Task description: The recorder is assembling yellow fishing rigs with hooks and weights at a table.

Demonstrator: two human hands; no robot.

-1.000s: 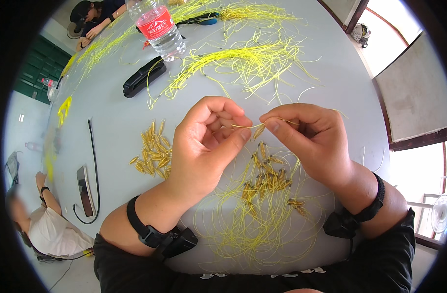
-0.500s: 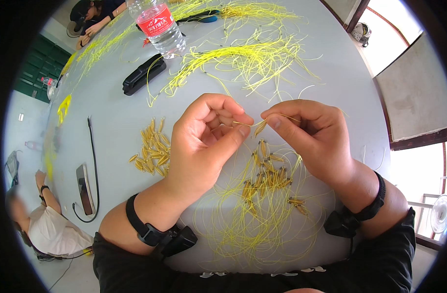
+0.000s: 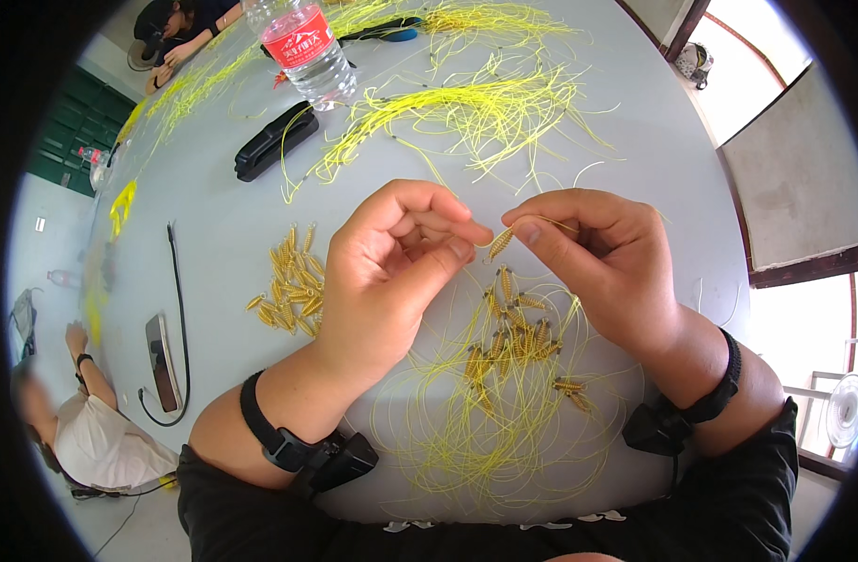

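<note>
Thumb and forefinger of my right hand (image 3: pixel 593 248) pinch the top of a small gold coil (image 3: pixel 500 244), a ribbed, spring-like piece with a tiny loop at its lower end. Thin yellow line runs through this pinch. Facing it, my left hand (image 3: pixel 401 253) has curled fingers, with thumb and forefinger closing on the line's short end beside the coil; the exact contact is partly hidden. Below my hands, several gold coils with dark ends (image 3: pixel 518 342) lie attached to loose yellow lines (image 3: pixel 485 450). Left of my left hand sits a pile of bare gold coils (image 3: pixel 293 281).
Beyond my hands lies a bundle of yellow line (image 3: pixel 466 108). A black stapler-like tool (image 3: pixel 277 142) and a water bottle (image 3: pixel 307 56) stand near it. At left are a phone (image 3: pixel 164 363) and a black cable (image 3: pixel 180 309). Two people (image 3: pixel 110 431) sit around the grey table (image 3: pixel 232 206).
My left hand has shifted slightly left, its thumb drawing back and its forefinger reaching closer to the coil. The line's short end now disappears among the left fingers. My right hand barely moved.
</note>
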